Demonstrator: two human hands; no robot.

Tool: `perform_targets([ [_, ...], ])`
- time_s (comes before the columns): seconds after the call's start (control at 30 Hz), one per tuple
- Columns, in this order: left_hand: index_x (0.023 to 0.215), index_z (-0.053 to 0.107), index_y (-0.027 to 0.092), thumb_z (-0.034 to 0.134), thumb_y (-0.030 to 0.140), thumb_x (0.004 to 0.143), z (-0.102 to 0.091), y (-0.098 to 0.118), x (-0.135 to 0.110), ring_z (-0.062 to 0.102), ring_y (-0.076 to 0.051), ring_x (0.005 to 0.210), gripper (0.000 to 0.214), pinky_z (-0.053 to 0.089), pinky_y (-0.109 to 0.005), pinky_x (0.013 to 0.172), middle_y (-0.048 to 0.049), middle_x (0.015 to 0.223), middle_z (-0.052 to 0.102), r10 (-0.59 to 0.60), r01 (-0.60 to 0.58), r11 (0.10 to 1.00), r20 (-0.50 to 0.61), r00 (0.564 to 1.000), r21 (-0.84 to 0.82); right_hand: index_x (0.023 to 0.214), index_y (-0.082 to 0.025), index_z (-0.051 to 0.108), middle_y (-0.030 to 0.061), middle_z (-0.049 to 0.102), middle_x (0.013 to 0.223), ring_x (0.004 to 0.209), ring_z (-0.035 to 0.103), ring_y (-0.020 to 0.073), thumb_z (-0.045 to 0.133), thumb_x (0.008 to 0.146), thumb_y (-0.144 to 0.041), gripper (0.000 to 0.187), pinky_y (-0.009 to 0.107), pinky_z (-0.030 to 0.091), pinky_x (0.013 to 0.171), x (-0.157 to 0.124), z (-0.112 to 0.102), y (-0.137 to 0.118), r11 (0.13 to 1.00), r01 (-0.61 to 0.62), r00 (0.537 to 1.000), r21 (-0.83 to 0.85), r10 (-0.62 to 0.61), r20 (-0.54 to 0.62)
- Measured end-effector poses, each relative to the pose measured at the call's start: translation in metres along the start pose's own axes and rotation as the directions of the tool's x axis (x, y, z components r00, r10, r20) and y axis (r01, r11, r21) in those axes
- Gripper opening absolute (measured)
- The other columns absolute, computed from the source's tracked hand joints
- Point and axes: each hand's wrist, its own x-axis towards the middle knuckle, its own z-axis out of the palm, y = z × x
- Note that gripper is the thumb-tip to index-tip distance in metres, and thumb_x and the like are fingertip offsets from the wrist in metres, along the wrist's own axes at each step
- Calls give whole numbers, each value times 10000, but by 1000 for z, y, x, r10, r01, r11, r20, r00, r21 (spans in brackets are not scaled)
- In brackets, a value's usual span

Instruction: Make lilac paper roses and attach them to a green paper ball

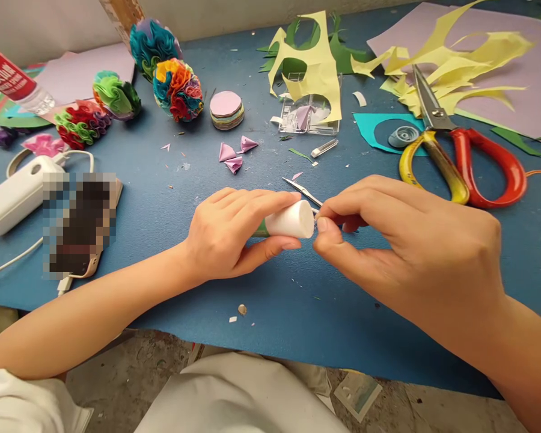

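the left hand (220, 231) has its fingers clamped on a white-capped green tube (291, 219), held over the desk (288, 325) toward the middle of its front edge, long axis roughly along that edge. the capped end points right, just left of the right hand (410, 246), whose thumb and forefinger tips are together; whether they pinch anything, i cannot tell.
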Motion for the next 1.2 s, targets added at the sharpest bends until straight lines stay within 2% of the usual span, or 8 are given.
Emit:
perform_targets([
  [0.33,1115,545,139,395,449,953,-1,0,1,677,-126,813,381,465,-221,703,-70,967,724,-5,4,999,30,1000,36,718,-215,553,-37,611,643,562,567,98,555,812,-150,114,228,376,506,0,0,-1,999,-31,999,14,31,18],
  [0.57,1142,563,150,333,460,966,-1,-1,-1,665,-115,738,424,453,-221,708,-61,935,726,-13,10,998,61,998,62,712,-225,545,-41,616,644,564,572,98,549,821,-161,127,231,371,496,0,-1,-1,1000,-29,999,11,29,25],
  [0.73,1136,560,142,316,445,974,-2,-1,1,668,-108,726,422,443,-207,654,-60,916,726,-11,9,999,78,997,35,728,-212,537,-32,610,647,566,561,98,569,814,-160,106,225,380,512,0,-2,0,1000,-8,1000,8,8,7],
  [0.8,1139,549,136,343,454,965,-2,-1,2,671,-107,736,417,448,-199,640,-58,916,723,1,-1,1000,99,995,-4,729,-211,535,-33,609,646,563,561,95,582,810,-166,104,220,387,517,0,-2,0,1000,9,1000,5,-9,-9],
  [0.9,1140,530,138,470,528,893,-2,-2,2,670,-114,753,466,477,-195,654,-52,916,714,19,-11,997,118,993,-71,729,-215,529,-37,616,653,556,560,89,583,813,-174,108,213,397,522,1,-1,1,1000,27,1000,-2,-27,-13],
  [1.0,1119,511,167,582,469,845,-2,-2,1,669,-106,790,413,494,-182,666,-38,963,701,-35,44,996,125,992,-75,733,-220,528,-38,629,664,565,570,91,582,815,-174,108,213,406,529,1,-1,1,999,32,999,-11,-32,-22],
  [1.1,1076,508,175,608,390,839,-4,-2,1,667,-91,774,336,487,-164,646,-27,953,697,-78,91,991,127,989,-95,733,-211,532,-30,633,663,573,576,91,561,830,-171,109,213,409,526,1,-1,1,999,39,998,-11,-40,-53],
  [1.2,1075,520,168,570,399,855,-6,-2,2,671,-104,774,323,489,-175,655,-36,925,700,-58,81,988,173,983,-130,738,-199,535,-27,638,678,576,578,87,546,836,-163,105,213,412,521,1,-2,2,999,43,998,12,-43,-54],
])
